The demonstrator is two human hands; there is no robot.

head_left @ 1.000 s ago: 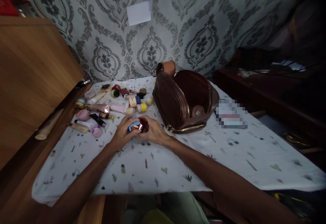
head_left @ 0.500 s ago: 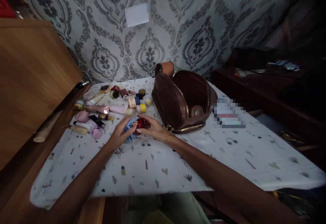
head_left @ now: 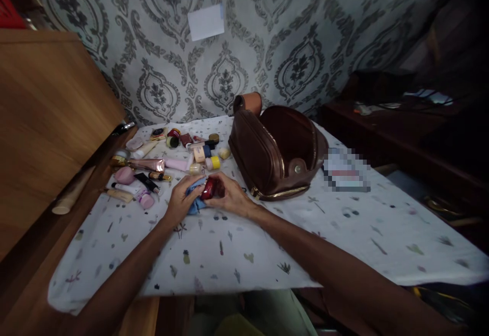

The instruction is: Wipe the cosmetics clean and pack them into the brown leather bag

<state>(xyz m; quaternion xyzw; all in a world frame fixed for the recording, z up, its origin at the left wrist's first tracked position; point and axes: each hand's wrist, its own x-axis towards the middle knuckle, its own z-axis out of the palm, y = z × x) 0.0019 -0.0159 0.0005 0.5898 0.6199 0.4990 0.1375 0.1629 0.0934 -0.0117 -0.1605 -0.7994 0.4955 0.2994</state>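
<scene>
Between my two hands, just above the patterned cloth, is a small glossy dark-red container (head_left: 208, 189); its exact kind is hard to make out. My right hand (head_left: 229, 194) grips it from the right, fingers curled round its side. A blue cloth (head_left: 196, 204) is bunched in my left hand (head_left: 182, 197) and pressed against the container's left side. Beyond my hands lie a yellow-capped jar (head_left: 213, 162) and a jar with a dark blue lid (head_left: 202, 152). To the right stands a brown toiletry bag (head_left: 255, 157), unzipped and gaping.
Several tubes and bottles, among them a rose-gold tube (head_left: 148, 164) and a pink sponge (head_left: 124, 175), lie at the left. A wooden cabinet (head_left: 46, 106) borders that side. A blurred-out packet (head_left: 347, 173) rests right of the bag. The patterned wall (head_left: 225, 81) rises behind.
The red container has turned between my hands and shows more of its glossy side. My right fingers have shifted their grip around it. The blue cloth stays in my left hand.
</scene>
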